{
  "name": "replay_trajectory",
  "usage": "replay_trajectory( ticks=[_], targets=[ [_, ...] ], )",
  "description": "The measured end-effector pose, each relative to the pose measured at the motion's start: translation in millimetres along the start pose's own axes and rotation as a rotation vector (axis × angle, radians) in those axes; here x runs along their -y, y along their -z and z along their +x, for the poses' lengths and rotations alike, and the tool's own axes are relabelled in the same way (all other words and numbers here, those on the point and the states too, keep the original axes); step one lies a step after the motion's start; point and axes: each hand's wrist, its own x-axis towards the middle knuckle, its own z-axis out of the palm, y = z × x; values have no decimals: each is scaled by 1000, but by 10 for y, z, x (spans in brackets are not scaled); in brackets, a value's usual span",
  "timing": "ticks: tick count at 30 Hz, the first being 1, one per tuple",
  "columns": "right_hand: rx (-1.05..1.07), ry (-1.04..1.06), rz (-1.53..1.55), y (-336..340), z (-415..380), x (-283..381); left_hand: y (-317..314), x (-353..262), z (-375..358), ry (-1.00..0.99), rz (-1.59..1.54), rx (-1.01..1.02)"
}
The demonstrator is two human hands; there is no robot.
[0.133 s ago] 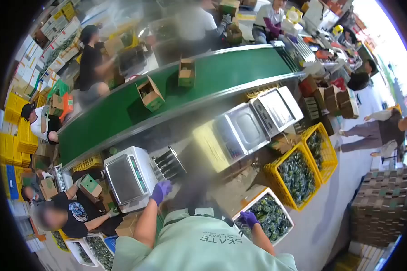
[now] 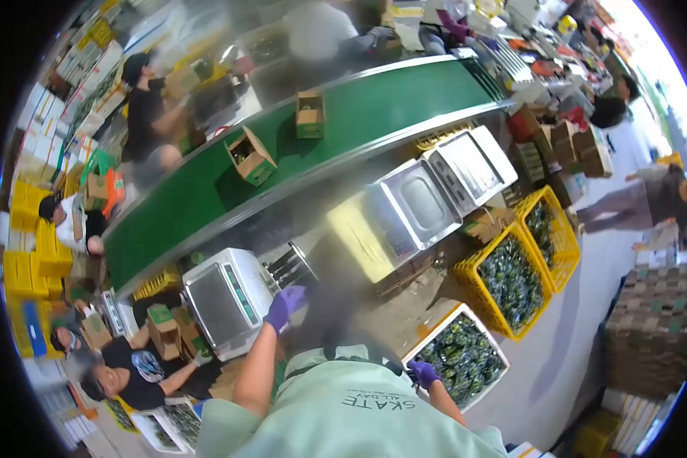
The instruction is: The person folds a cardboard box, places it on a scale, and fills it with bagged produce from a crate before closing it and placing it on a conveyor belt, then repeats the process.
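Note:
My left hand point(image 2: 284, 305), in a purple glove, is just right of a white scale with a metal plate point(image 2: 218, 300), below a metal pronged rack point(image 2: 291, 265). Its fingers are stretched out, and nothing shows in them. My right hand point(image 2: 423, 373), also gloved in purple, is at the left edge of a white box point(image 2: 503, 368) filled with dark green packs point(image 2: 456, 357). Its fingers are too small and dark against the packs to tell whether they hold anything.
A green conveyor belt point(image 2: 382, 107) carries two open cartons point(image 2: 250, 159). Silver trays point(image 2: 420, 204) and a yellow stack point(image 2: 359, 237) stand before me. Yellow crates point(image 2: 511, 286) of packs are at right. A co-worker point(image 2: 133, 374) is at left; other people stand beyond the belt.
The view has shifted a little. My left hand sits slightly higher and further right in it. The left co-worker's carton is lower and now looks open.

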Motion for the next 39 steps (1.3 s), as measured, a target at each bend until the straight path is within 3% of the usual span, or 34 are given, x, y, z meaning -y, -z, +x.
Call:
replay_trajectory(
  ticks=[1, 3, 4, 5, 6, 8, 9, 10, 11, 12, 13, 15, 16, 17, 18, 20, 21, 24, 26, 27, 28, 29, 31, 32, 33, 35, 37, 39],
  targets=[
    [-36, 139, -294, -47, 53, 80, -49, -231, 231, -71, 86, 97],
    [-72, 349, -760, 68, 276, -301, -254, -655, 553, -141, 758, 118],
    [-66, 448, -945, 157, 506, -611, -371, -806, 438, -71, 1002, 117],
    [-81, 233, -719, 122, 484, -649, -565, -965, 445, -36, 1245, 128],
    [-95, 217, -742, 35, 424, -660, -687, -1021, 528, 33, 1507, 252],
    [-115, 319, -1090, -72, 318, -445, -894, -1124, 554, 56, 1781, 340],
    [-162, 325, -808, -171, 488, -423, -916, -1124, 629, -53, 1950, 349],
    [-211, 462, -793, -286, 191, -238, -875, -1039, 784, -40, 1985, 525],
    [-277, 306, -531, -434, 433, -295, -765, -951, 1001, -51, 2102, 679],
    [-433, 582, -678, -618, 783, -512, -816, -1068, 1105, 24, 2140, 848],
    [-307, 263, -106, -834, 446, -190, -811, -1147, 1215, 112, 2167, 1005],
    [-391, 183, 366, -1337, 591, -16, -571, -1287, 1602, -14, 2213, 1279],
    [-411, 176, 439, -1587, 790, 47, -198, -1302, 1932, -111, 2188, 1430],
    [-553, 209, 322, -1784, 914, 57, 59, -1333, 2222, -197, 2135, 1588],
    [-677, 219, 162, -1892, 956, -26, -67, -1599, 2207, -48, 2123, 1586],
    [-770, 161, 130, -2090, 954, 34, -464, -1960, 2013, 342, 2116, 1554],
    [-857, 150, 105, -2166, 956, 123, -313, -1838, 2193, 116, 2190, 1746],
    [-894, 127, 150, -2031, 1647, 3, -544, -1529, 2532, 217, 2298, 1757],
    [-1002, 106, 162, -1728, 2460, -356, -596, -1056, 3040, 14, 1989, 2044],
    [-1021, 125, 155, -1524, 2901, -599, -758, -804, 3150, 21, 1999, 2055],
    [-1043, 143, 150, -1281, 3300, -811, -1099, -608, 3162, -220, 2122, 1948],
    [-1148, 140, 89, -1003, 3534, -877, -1400, -375, 3186, -460, 2219, 1822],
    [-1591, 81, -196, -332, 3812, -951, -1820, 128, 3386, -710, 2252, 1925],
    [-1782, 16, -320, -20, 3879, -999, -2122, 232, 3325, -843, 2000, 2016],
    [-1833, -63, -355, 274, 3899, -1038, -2373, 366, 3308, -961, 1742, 2075],
    [-1617, -169, -216, 685, 3844, -1217, -2502, 823, 3621, -1066, 1422, 2012],
    [-1645, -85, -129, 876, 4122, -1687, -2656, 1094, 3758, -1167, 1379, 2033],
    [-1502, -107, -4, 848, 4077, -1667, -2767, 1274, 3881, -1400, 1278, 2126]
  ],
)
